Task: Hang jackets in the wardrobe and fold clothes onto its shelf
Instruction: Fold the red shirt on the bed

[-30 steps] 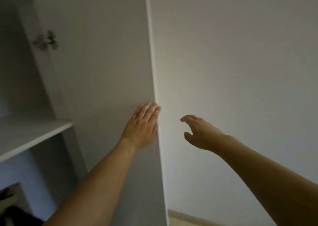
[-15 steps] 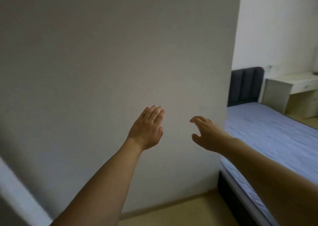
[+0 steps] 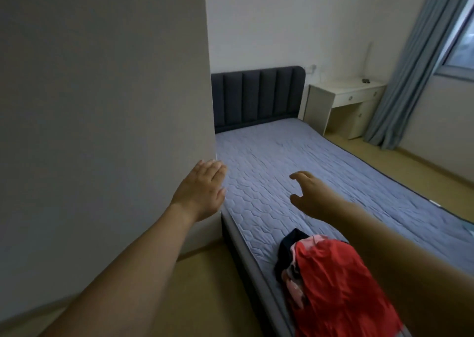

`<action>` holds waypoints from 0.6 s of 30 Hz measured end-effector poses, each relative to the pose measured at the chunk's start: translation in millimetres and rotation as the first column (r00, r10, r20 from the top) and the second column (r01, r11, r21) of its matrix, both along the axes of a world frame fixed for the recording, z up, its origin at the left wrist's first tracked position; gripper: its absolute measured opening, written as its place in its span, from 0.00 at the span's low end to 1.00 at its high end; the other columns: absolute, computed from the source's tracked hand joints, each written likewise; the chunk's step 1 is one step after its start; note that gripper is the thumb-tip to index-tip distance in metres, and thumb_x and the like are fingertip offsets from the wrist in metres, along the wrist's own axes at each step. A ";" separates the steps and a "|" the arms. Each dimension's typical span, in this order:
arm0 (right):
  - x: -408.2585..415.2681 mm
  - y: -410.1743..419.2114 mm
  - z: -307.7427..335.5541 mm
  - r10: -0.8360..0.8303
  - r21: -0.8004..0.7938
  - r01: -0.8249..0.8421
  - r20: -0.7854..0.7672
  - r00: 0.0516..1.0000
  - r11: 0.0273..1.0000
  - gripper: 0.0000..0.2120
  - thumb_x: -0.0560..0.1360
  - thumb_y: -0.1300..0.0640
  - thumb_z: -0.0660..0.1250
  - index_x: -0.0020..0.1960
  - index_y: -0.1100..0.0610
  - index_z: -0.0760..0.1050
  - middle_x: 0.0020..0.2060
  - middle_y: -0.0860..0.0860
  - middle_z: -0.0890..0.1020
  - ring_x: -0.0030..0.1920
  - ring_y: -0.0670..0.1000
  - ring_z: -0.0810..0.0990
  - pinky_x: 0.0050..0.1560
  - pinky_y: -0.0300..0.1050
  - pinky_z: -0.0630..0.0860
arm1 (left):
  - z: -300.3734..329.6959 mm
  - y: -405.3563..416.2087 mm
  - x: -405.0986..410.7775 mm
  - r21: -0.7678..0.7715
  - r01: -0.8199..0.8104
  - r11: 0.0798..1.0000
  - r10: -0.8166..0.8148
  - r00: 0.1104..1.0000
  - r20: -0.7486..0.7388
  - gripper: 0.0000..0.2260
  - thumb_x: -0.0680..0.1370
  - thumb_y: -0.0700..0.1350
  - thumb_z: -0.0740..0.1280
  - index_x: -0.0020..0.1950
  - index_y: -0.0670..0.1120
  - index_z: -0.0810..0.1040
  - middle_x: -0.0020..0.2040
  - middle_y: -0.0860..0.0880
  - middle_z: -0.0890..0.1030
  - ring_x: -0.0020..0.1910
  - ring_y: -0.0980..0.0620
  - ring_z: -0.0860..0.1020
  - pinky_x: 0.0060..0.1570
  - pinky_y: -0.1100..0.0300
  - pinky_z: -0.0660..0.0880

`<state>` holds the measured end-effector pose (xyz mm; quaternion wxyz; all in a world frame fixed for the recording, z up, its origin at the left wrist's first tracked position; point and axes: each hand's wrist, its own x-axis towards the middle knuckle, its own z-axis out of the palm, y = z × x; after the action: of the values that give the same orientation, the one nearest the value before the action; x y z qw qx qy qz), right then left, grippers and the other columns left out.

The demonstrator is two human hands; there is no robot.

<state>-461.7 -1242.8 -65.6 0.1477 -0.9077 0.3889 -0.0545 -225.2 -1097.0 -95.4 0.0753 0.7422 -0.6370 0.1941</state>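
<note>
A: Item 1, nearest?

B: Clothes [image 3: 331, 288], 1 heap at the near end of the bed [image 3: 295, 162]. A red garment lies on top; pink fabric and a dark piece show along its left edge. The right forearm crosses in front of its right side. No hand touches the heap.

A: Item 2?

B: Left hand [image 3: 202, 192], back of the hand to the camera, fingers straight and close together, nothing held. It is seen against the edge of the grey panel [image 3: 102, 106] at the left. Whether the palm touches the panel cannot be told.

A: Item 3?

B: Right hand [image 3: 311, 198], raised over the mattress beyond the heap. Fingers loosely curved, thumb held apart below them, nothing held.

A: Item 4, the bed itself?

B: 1 bed, quilted pale blue-grey cover, dark frame. Its left side runs just beside the grey panel. The floor [image 3: 205, 285] beside it is tan.

A: Item 5?

B: Headboard [image 3: 256, 98], dark, padded in vertical channels, standing upright at the far end of the bed against the white wall.

A: Item 6?

B: Desk [image 3: 343, 98], white, just right of the headboard, with 1 drawer under the top. A small dark object lies on it, too small to tell.

A: Item 7, farthest?

B: Curtain [image 3: 410, 62], blue-grey, hanging to the floor at the right of the desk, with a window [image 3: 461, 39] at the frame's right edge.
</note>
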 end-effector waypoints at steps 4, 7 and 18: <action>-41.9 -57.4 -15.1 -0.018 0.039 0.018 -0.010 1.000 0.999 0.28 0.78 0.53 0.65 0.75 0.55 0.61 0.74 0.53 0.63 0.69 0.55 0.69 0.66 0.48 0.67 | -15.7 -52.2 -36.8 -0.091 -0.137 0.986 0.117 0.973 -0.200 0.24 0.80 0.48 0.62 0.73 0.40 0.66 0.71 0.41 0.70 0.70 0.41 0.68 0.73 0.49 0.58; -72.9 -101.0 -40.6 -0.028 0.074 0.031 -0.044 0.999 0.997 0.28 0.78 0.53 0.64 0.75 0.55 0.61 0.74 0.52 0.63 0.70 0.54 0.68 0.67 0.48 0.66 | -44.8 -108.8 -65.1 0.013 -0.079 0.997 0.080 0.976 -0.203 0.23 0.80 0.48 0.60 0.73 0.40 0.65 0.72 0.42 0.68 0.70 0.43 0.66 0.74 0.50 0.54; -189.8 -334.2 -160.0 0.020 0.282 0.040 -0.209 0.978 0.959 0.28 0.76 0.55 0.63 0.75 0.57 0.60 0.73 0.55 0.64 0.70 0.55 0.67 0.66 0.47 0.65 | -190.2 -283.7 -207.9 0.301 -0.186 0.935 0.293 0.885 -0.362 0.22 0.78 0.48 0.59 0.71 0.42 0.70 0.70 0.42 0.71 0.68 0.43 0.71 0.68 0.53 0.63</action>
<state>-651.5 -1576.9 -225.6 0.2344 -0.8758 0.4106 0.0972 -433.1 -1380.7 -285.6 0.0824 0.8429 -0.5302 -0.0387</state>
